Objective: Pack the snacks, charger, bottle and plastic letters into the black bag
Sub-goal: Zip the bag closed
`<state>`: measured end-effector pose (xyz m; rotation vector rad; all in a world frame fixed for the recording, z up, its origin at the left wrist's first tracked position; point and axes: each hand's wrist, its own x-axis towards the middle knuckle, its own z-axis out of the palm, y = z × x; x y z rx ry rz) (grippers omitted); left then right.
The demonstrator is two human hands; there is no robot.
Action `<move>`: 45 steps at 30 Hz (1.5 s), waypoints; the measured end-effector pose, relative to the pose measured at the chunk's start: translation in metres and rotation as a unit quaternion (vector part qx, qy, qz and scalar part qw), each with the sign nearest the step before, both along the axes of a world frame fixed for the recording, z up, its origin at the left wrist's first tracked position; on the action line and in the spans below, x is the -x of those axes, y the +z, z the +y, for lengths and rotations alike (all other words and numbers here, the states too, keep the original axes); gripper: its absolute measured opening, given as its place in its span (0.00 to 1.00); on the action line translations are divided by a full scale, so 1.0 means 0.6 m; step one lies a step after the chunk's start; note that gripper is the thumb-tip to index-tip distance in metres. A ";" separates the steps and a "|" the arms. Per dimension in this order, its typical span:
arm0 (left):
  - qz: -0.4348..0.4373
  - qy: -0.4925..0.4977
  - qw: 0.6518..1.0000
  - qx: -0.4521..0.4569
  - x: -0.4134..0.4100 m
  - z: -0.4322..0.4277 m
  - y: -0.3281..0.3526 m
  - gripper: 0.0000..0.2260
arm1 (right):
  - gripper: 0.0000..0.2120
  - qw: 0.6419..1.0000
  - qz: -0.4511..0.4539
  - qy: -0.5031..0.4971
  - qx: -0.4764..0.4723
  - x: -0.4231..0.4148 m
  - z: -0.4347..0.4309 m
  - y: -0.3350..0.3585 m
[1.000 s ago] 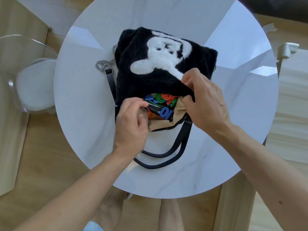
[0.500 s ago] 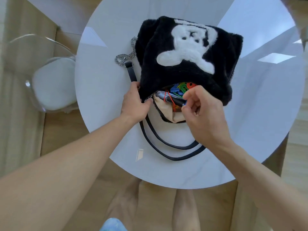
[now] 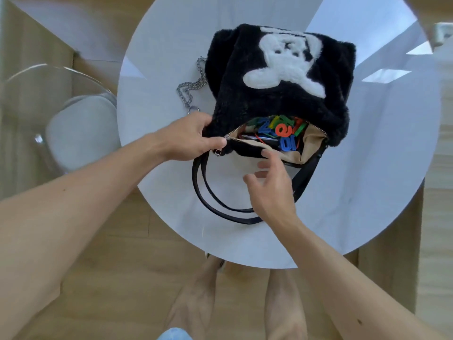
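Observation:
A fluffy black bag (image 3: 235, 99) with a white figure on its front lies on the round white table (image 3: 157, 57), its zipped mouth open toward me. Inside, against the beige lining, lie coloured plastic letters (image 3: 282, 131) over a dark item I cannot identify. My left hand (image 3: 188, 138) pinches the bag's left corner at the zipper end. My right hand (image 3: 269, 185) hovers just below the mouth, fingers loosely spread, holding nothing. Snacks, charger and bottle are not visible.
Two black straps (image 3: 208, 195) loop toward the table's near edge. A silver chain (image 3: 193, 84) trails from the bag's left side. A clear chair (image 3: 71, 123) with a white cushion stands left of the table. My bare feet are on the wooden floor below.
My right hand has pulled back from the bag's mouth and opened. My left hand keeps its hold on the left corner. The mouth gapes wider and shows more letters.

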<state>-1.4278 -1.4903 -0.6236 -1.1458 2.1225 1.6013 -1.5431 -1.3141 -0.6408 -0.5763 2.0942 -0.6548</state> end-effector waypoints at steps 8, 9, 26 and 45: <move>0.006 -0.054 0.998 -0.025 0.000 -0.011 0.022 0.09 | 0.15 0.992 0.026 0.047 0.115 -0.033 -0.068 0.038; 0.002 -0.061 0.998 -0.019 0.000 -0.012 0.021 0.10 | 0.15 0.992 0.045 0.050 0.105 -0.034 -0.074 0.038; -0.035 -0.129 0.946 0.297 -0.015 -0.009 0.019 0.15 | 0.09 0.967 0.195 0.154 0.052 0.030 -0.079 0.028; -0.033 -0.052 0.923 0.380 0.038 0.039 0.014 0.14 | 0.03 0.986 0.097 -0.091 0.104 0.141 0.023 -0.009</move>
